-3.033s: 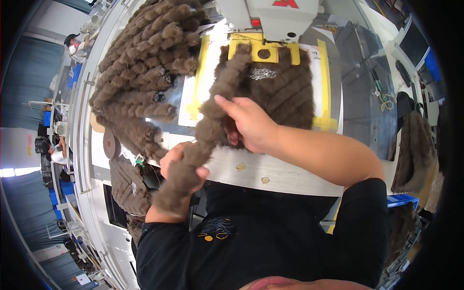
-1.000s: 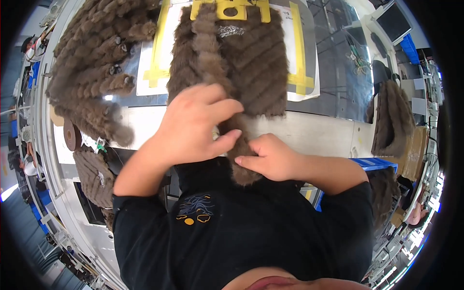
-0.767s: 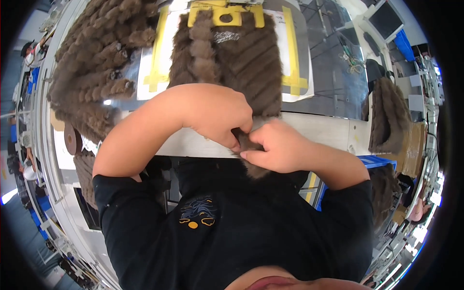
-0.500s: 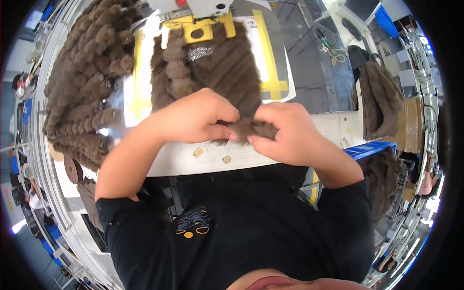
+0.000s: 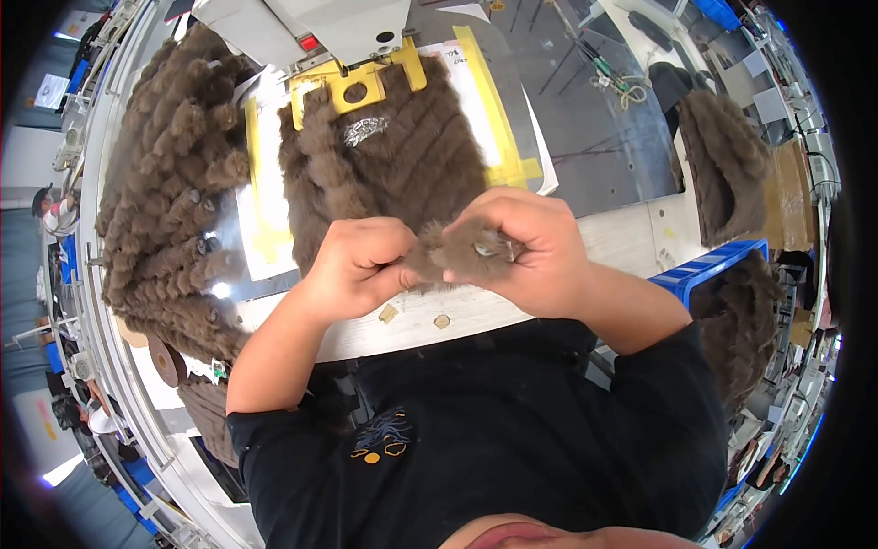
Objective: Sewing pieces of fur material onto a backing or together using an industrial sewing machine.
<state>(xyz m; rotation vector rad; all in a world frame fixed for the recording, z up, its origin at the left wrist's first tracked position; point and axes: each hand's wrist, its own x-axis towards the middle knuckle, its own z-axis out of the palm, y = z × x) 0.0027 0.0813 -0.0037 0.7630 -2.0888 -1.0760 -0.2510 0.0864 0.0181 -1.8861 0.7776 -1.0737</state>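
Observation:
My left hand [image 5: 361,270] and my right hand [image 5: 540,247] are closed on a brown fur strip [image 5: 466,256] at the bench's front edge; its end in my right hand shows a small pale, shiny spot I cannot make out. Behind them a brown fur panel [image 5: 421,165] with diagonal rows and a silvery patch [image 5: 366,130] lies on white sheets edged with yellow tape [image 5: 476,91]. A length of puffy fur [image 5: 334,174] runs along its left side, up to a yellow plate [image 5: 407,64] under a white machine head [image 5: 352,23].
Many fur strips [image 5: 174,146] are heaped at the left, beside a brown roll [image 5: 165,361]. At right are folded fur [image 5: 727,165], cardboard [image 5: 786,183], a blue crate [image 5: 713,261] and green-handled tools [image 5: 608,78]. A co-worker [image 5: 55,210] is at far left.
Both hands came together at the strip's near end and now hold it raised, its end turned up at my right hand. The view has shifted, bringing the machine head back into sight.

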